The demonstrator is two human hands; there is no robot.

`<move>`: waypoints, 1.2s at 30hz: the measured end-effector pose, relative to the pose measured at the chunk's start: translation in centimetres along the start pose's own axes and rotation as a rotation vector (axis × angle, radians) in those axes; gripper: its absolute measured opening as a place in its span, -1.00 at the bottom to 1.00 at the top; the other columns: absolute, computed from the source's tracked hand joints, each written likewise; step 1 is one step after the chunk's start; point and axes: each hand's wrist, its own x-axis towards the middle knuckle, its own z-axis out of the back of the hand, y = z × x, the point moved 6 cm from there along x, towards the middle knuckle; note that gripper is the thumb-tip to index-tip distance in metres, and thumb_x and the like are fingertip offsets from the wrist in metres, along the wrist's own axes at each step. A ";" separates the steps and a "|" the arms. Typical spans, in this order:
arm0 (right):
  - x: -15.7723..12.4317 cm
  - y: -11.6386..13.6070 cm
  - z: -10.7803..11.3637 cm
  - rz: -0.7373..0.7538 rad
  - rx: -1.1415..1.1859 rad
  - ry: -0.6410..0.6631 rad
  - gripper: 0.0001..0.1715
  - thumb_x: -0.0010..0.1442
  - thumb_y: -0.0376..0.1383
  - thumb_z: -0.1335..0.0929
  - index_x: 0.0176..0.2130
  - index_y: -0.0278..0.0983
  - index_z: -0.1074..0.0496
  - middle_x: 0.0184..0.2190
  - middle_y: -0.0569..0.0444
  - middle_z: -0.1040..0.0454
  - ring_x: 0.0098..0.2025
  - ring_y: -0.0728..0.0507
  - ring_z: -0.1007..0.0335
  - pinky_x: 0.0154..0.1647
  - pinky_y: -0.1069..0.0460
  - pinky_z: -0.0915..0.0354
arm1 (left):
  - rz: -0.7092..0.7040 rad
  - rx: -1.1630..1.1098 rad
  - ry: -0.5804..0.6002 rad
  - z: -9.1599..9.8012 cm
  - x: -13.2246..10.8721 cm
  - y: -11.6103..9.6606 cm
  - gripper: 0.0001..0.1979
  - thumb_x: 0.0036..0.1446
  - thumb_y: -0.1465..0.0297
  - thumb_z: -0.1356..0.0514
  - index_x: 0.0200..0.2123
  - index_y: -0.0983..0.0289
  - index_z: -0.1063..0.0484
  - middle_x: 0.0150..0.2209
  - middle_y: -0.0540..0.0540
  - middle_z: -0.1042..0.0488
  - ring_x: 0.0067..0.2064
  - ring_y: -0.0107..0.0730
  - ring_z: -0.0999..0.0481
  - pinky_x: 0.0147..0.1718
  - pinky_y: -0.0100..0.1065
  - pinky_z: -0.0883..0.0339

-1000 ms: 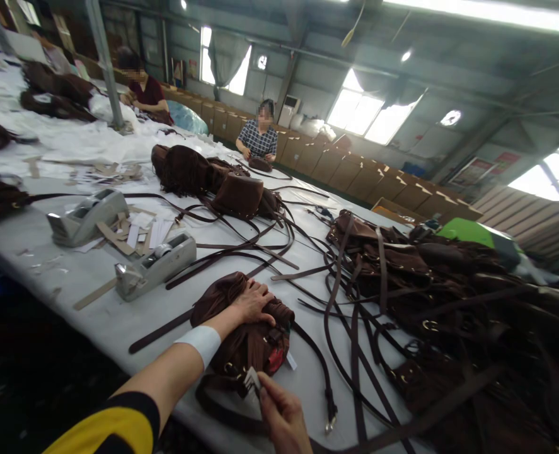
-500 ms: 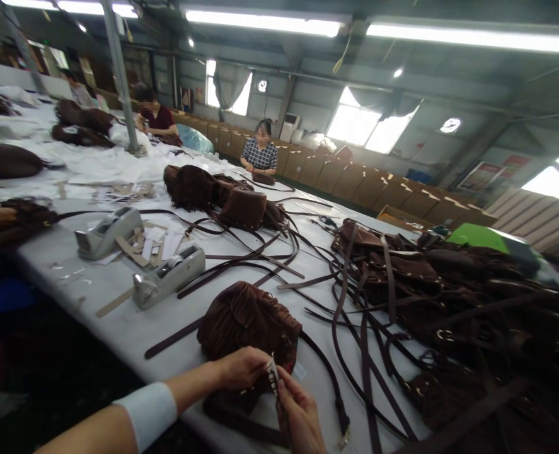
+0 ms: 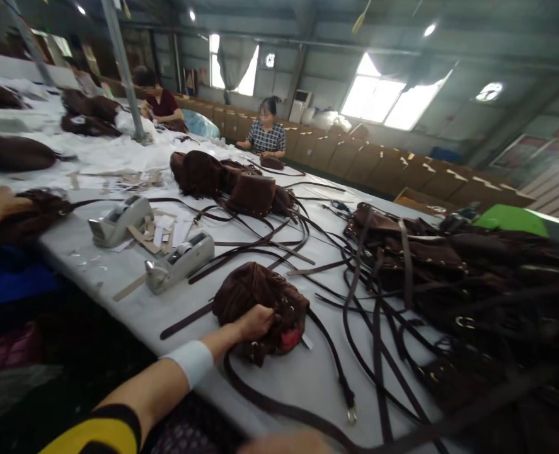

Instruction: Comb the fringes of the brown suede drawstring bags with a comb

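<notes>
A brown drawstring bag point(image 3: 239, 287) lies on the table in front of me, a patch of red point(image 3: 290, 339) showing low on its right side. My left hand point(image 3: 258, 321) is closed on the gathered upper part of this bag. Only a smeared bit of my right hand point(image 3: 286, 442) shows at the bottom edge, its fingers not readable. Near it a long brown strap point(image 3: 279, 408) curves from the bag toward the lower right. Another strap with a metal clasp point(image 3: 351, 413) hangs off the bag's right side. A small white tag point(image 3: 307, 342) sits beside the red patch.
Two grey tape dispensers point(image 3: 179, 261) stand left of the bag, beside paper strips point(image 3: 166, 233). Brown bags and tangled straps point(image 3: 416, 258) heap up on the right. More bags point(image 3: 246, 192) lie farther back. A co-worker's hand point(image 3: 5, 205) handles a bag at the left; other people sit beyond.
My hands have come apart: the right has dropped to the bottom edge, the left has moved onto the bag's top. The pale strip they held no longer shows. The view has shifted slightly.
</notes>
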 end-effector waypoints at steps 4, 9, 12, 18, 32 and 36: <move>-1.0 -0.8 4.7 -0.031 -0.003 -0.274 -0.27 0.14 0.15 -0.30 0.04 -0.33 -0.45 -0.61 0.17 -0.26 -0.58 -0.03 -0.16 -0.59 0.08 -0.15 | 0.025 -0.102 0.015 1.1 -0.3 -1.7 -0.54 0.34 0.12 0.12 -0.45 0.30 -0.29 -0.51 -0.01 -0.29 -0.46 -0.44 -0.27 -0.44 -0.42 -0.19; 1.0 -1.1 4.5 0.026 -0.253 -0.272 -0.34 0.20 0.16 -0.22 -0.05 -0.29 -0.44 -0.60 0.15 -0.35 -0.56 -0.09 -0.30 -0.55 0.06 -0.22 | -0.034 -0.145 0.041 2.9 -5.0 -5.7 -0.68 0.29 0.19 -0.06 -0.35 0.32 -0.39 -0.38 0.06 -0.42 -0.33 -0.39 -0.38 -0.31 -0.40 -0.25; 3.9 1.5 2.6 0.213 -0.516 -0.284 -0.48 0.33 -0.01 -0.11 -0.04 -0.23 -0.44 -0.48 0.05 -0.46 -0.44 -0.13 -0.42 -0.39 0.02 -0.30 | -0.146 0.046 0.211 3.6 -7.6 -9.3 -0.91 0.18 0.37 -0.18 -0.33 0.24 -0.46 -0.34 0.04 -0.50 -0.24 -0.32 -0.44 -0.14 -0.32 -0.24; 9.4 2.4 -0.3 0.201 -1.034 -0.128 -0.52 0.29 -0.41 -0.11 0.02 -0.14 -0.44 -0.31 0.00 -0.46 -0.37 -0.11 -0.43 -0.39 0.07 -0.20 | -0.180 0.165 0.267 7.2 -5.0 -13.3 -0.74 0.31 0.39 -0.01 -0.11 0.21 -0.49 -0.17 0.08 -0.55 -0.11 -0.31 -0.50 -0.07 -0.34 -0.29; 6.0 -3.5 -4.2 0.261 -0.542 0.033 -0.58 0.32 -0.24 -0.16 -0.02 -0.22 -0.51 -0.27 -0.03 -0.60 -0.25 -0.16 -0.52 -0.20 0.06 -0.35 | 0.043 0.576 0.310 1.1 1.0 2.2 -0.36 0.31 -0.05 0.24 0.33 0.10 -0.01 0.38 0.07 0.07 0.39 -0.03 0.23 0.28 0.16 0.43; 3.8 -3.7 -5.7 0.329 -0.511 0.100 -0.56 0.33 -0.21 -0.16 0.00 -0.24 -0.50 -0.38 -0.02 -0.57 -0.33 -0.16 -0.52 -0.31 0.06 -0.35 | 0.072 0.612 0.219 1.1 1.4 2.2 -0.41 0.33 -0.01 0.22 0.32 0.07 -0.05 0.37 0.04 0.05 0.39 -0.06 0.21 0.29 0.12 0.43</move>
